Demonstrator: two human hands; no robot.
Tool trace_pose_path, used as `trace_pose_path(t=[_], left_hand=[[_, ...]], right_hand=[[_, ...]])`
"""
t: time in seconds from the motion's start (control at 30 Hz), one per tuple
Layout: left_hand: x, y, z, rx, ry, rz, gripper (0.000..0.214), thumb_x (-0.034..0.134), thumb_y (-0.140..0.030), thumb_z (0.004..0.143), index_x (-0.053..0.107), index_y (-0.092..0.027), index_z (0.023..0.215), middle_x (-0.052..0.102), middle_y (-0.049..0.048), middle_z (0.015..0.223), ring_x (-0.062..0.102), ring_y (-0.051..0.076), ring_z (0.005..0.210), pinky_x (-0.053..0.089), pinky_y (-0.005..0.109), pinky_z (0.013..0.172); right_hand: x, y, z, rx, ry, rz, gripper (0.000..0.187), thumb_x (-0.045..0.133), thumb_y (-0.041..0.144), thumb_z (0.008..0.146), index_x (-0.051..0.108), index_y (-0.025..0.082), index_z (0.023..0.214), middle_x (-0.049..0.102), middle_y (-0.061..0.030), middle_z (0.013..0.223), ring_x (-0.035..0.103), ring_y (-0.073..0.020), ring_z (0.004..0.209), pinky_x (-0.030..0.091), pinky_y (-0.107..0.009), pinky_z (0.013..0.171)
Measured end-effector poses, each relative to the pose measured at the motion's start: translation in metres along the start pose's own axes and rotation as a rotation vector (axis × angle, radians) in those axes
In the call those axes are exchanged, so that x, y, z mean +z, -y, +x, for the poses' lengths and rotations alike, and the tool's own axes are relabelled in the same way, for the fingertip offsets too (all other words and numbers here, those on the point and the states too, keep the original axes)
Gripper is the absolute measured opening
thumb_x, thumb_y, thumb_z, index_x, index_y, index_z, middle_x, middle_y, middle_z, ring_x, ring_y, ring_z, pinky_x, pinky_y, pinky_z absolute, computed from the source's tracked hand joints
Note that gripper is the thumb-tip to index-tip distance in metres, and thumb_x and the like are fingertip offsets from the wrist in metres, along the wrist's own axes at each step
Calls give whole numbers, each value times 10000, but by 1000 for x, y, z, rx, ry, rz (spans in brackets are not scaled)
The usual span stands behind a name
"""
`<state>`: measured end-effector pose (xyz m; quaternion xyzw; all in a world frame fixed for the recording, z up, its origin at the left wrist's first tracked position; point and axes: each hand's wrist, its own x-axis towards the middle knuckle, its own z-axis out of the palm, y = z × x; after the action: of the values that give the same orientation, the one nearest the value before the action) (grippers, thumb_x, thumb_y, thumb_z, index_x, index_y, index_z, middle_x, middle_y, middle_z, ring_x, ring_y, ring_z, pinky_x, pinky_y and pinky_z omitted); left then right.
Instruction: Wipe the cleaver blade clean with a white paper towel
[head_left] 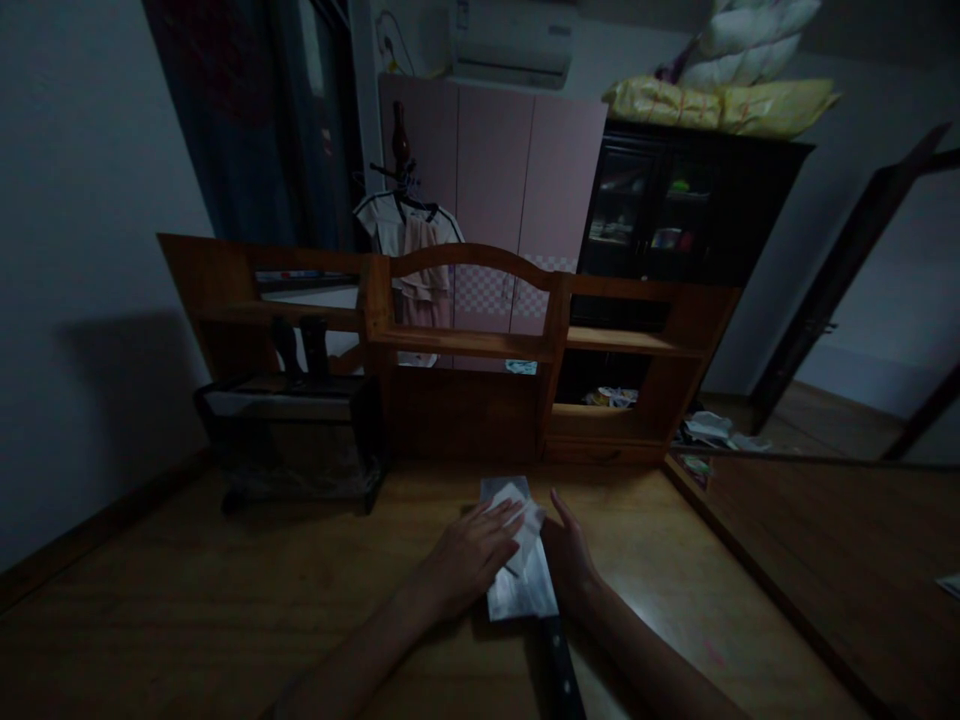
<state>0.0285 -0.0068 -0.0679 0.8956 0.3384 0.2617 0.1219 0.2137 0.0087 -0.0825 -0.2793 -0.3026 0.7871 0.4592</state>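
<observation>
A cleaver [525, 590] lies on the wooden table, its broad blade pointing away from me and its black handle [561, 670] toward me. My left hand [480, 550] presses a crumpled white tissue [525, 515] against the blade from the left, fingers laid over it. Close along the blade's right side is my right hand [574, 555], thumb stretched up and apart. Its other fingers are partly hidden by the tissue and blade, so whether they touch the steel is unclear. The handle is held by neither hand.
A black knife block [292, 440] with two black handles sticking up stands at the left. Across the back of the table [187, 610] runs a wooden shelf unit [465, 345]. A raised wooden edge [750, 560] borders the right side. The room is dim.
</observation>
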Motion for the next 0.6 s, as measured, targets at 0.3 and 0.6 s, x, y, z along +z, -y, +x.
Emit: trace_pose_path(t=[0.3,0.6], left_hand=[[13,20,0,-110,-237,271,443,320,-279,1011,439,-186,1427,387,77,1516,339,206,1415,315,467,1170],[-7,-11,-1,269,85,163,509,343,-339,1002,295,-253,1501,295,10,1559,249,171,1451,228,431,1207]], right_hand=[[-9,-1,3,27,63,114,593,504,621,871,658,107,1125,718,-155,1016,660,-333,984,439,-477,937],[-10,-2,0,13,-139,140,474,536,553,879,687,105,921,730,-141,817,699,-319,838,507,-461,842]])
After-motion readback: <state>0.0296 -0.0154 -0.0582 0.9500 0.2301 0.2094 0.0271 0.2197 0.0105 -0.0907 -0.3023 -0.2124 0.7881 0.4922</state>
